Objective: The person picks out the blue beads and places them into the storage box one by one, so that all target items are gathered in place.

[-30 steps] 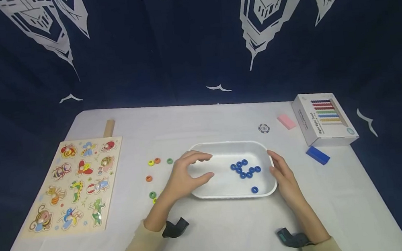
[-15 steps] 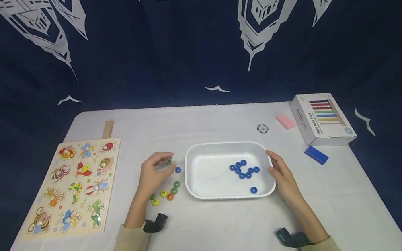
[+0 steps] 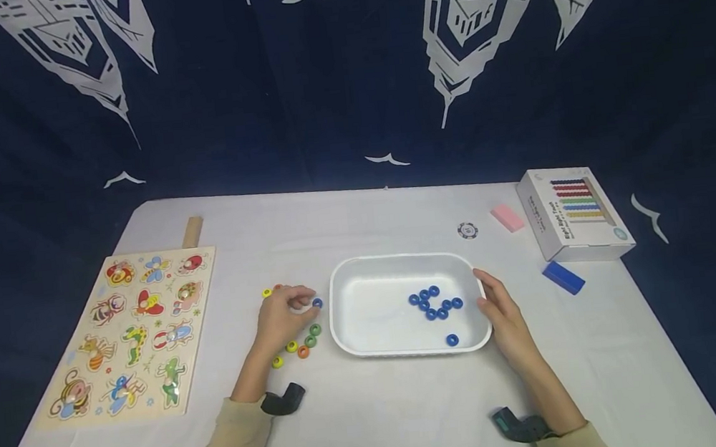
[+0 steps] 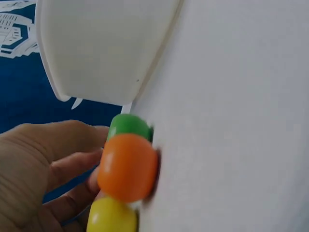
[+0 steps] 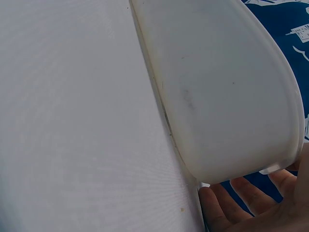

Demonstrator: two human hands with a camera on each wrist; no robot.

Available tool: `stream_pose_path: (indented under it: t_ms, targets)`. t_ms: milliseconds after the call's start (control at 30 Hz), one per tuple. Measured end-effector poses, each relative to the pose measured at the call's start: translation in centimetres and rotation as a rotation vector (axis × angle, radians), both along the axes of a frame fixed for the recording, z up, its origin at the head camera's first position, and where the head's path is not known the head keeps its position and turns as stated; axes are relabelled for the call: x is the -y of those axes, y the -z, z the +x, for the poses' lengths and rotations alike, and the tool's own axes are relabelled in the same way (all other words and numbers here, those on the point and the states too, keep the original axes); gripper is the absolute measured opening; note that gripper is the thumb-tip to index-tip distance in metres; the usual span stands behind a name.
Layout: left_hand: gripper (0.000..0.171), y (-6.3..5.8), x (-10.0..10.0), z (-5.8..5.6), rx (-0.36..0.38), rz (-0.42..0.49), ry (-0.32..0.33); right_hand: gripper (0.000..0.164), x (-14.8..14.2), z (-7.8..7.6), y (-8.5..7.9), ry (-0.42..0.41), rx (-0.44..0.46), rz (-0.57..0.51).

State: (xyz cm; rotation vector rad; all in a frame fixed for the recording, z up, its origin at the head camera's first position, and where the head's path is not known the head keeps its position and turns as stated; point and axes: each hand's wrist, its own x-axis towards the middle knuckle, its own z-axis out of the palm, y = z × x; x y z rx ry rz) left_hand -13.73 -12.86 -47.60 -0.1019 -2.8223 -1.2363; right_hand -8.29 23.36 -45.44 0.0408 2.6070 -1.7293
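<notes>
A single blue bead [image 3: 317, 303] lies on the table just left of the white tray [image 3: 370, 316]. My left hand [image 3: 279, 322] has thumb and index fingertips at this bead, pinching it. In the left wrist view green [image 4: 128, 124], orange [image 4: 128, 169] and yellow [image 4: 112, 216] beads stand in front of the fingers and hide the blue one. Several blue beads [image 3: 431, 313] lie in the tray's right half. On the tray's right end, my right hand [image 3: 506, 317] grips the rim; its curled fingers [image 5: 256, 195] show below the tray wall in the right wrist view.
Loose green, yellow and orange beads [image 3: 303, 352] lie around the left hand. An insect puzzle board [image 3: 132, 339] is at the left, a wooden block [image 3: 193, 232] behind it. At the right are a poker chip [image 3: 467, 230], pink block [image 3: 508, 217], blue block [image 3: 563, 278] and white box [image 3: 573, 213].
My left hand has come out from over the tray, moved left, and closed its fingertips at the blue bead. The right hand stays on the tray's right end.
</notes>
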Motion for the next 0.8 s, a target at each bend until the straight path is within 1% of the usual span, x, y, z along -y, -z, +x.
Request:
stream_pose_path:
  t_ms: [167, 267, 367, 467, 533, 700, 800]
  targets:
    - [0.023, 0.3, -0.3, -0.1, -0.018, -0.098, -0.004, 0.044, -0.7, -0.4, 1.5, 0.001, -0.004, 0.007]
    - [0.020, 0.4, -0.4, -0.1, -0.030, -0.120, -0.008, 0.043, -0.8, -0.5, 1.8, 0.001, -0.007, 0.006]
    - [0.017, 0.4, -0.4, -0.1, -0.033, -0.119, -0.009, 0.043, -0.8, -0.5, 1.9, 0.003, -0.009, 0.006]
    - [0.015, 0.2, -0.4, 0.0, -0.027, -0.097, -0.013, 0.042, -0.8, -0.4, 1.8, 0.004, -0.010, 0.001]
    - [0.014, -0.2, -0.4, 0.1, -0.029, -0.078, -0.020, 0.042, -0.8, -0.4, 1.8, 0.002, -0.012, -0.001]
    - [0.015, -1.8, -0.5, 0.3, -0.060, -0.013, -0.041, 0.043, -0.8, -0.5, 1.9, -0.005, -0.016, 0.002]
    - [0.015, -2.9, -0.7, 0.4, -0.050, 0.064, -0.029, 0.043, -0.7, -0.4, 1.9, -0.004, -0.022, -0.003]
